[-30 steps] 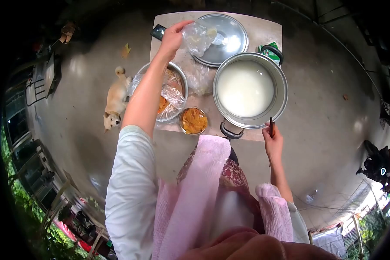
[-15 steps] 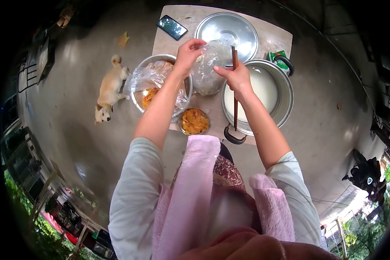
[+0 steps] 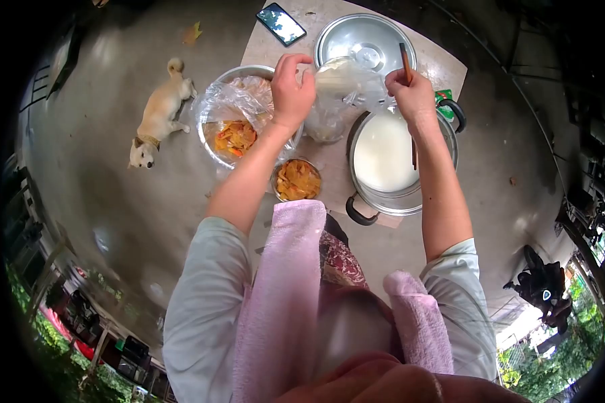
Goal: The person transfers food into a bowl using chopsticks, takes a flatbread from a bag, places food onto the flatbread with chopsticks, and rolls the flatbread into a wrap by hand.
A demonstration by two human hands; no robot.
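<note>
A clear plastic bag [image 3: 349, 84] is stretched between my two hands, above the table and in front of the metal lid [image 3: 366, 47]. My left hand [image 3: 294, 91] pinches its left edge. My right hand [image 3: 412, 94] grips its right edge and also holds brown chopsticks [image 3: 406, 59], whose lower ends show below the wrist. Under my right forearm stands a large pot [image 3: 450, 151] of whitish liquid [image 3: 383, 153]. Beside my left wrist is a metal basin [image 3: 212, 151] with plastic film and orange pieces [image 3: 235, 138]. A small bowl of orange-brown pieces [image 3: 298, 180] sits nearer me.
A phone [image 3: 281, 24] lies at the table's [image 3: 444, 60] far left corner. A green packet [image 3: 444, 97] is behind the pot's handle. On the floor at the left lies a light tan dog [image 3: 161, 111]. A pink towel [image 3: 286, 289] hangs from my neck.
My right hand has come up from beside the pot to the bag with the chopsticks. The bag is now spread wider between both hands. The view has shifted, showing the phone whole.
</note>
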